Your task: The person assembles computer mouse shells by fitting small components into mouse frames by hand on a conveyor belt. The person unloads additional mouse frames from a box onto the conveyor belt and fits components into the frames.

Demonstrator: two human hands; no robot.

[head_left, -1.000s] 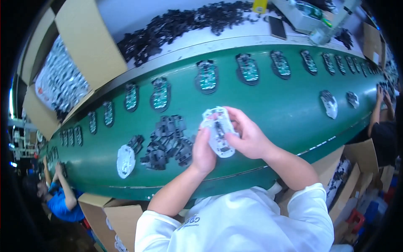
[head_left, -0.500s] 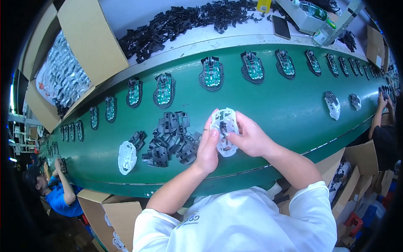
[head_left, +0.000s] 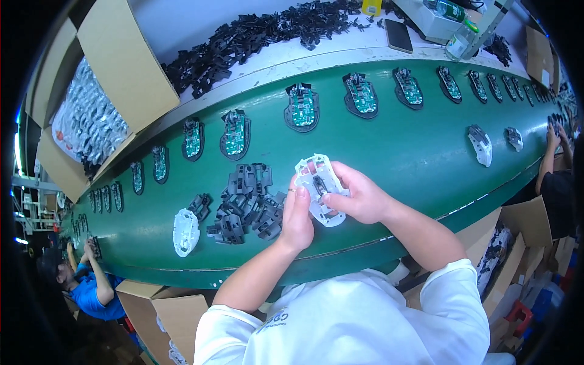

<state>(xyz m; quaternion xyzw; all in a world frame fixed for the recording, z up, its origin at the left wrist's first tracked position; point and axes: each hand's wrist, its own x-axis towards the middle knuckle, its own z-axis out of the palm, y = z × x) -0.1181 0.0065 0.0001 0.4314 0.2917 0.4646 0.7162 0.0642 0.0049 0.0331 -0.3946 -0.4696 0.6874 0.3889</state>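
Between my two hands I hold a white computer mouse shell (head_left: 329, 210), its hollow inner side facing up. A small black part (head_left: 319, 184) sits in the middle of the shell. My left hand (head_left: 297, 214) closes on the shell's left edge with the thumb up. My right hand (head_left: 360, 196) wraps the right side, its thumb pressed inside beside the black part. Left of my hands lies a heap of black plastic mouse parts (head_left: 246, 194). Another white mouse shell (head_left: 185, 232) rests farther left, touching a black part.
Mouse bases with green circuit boards (head_left: 302, 106) stand in a row along the green conveyor belt (head_left: 401, 152). Two shells (head_left: 480, 146) lie at right. Loose black parts (head_left: 243, 44), a phone (head_left: 398, 35) and bottles (head_left: 461, 41) occupy the far shelf. Cartons (head_left: 131, 55) and co-workers (head_left: 94, 292) flank the belt.
The shell between my hands has turned slightly, its far end tipping left. My right thumb has shifted a little on it. Belt items appear shifted slightly, mostly left.
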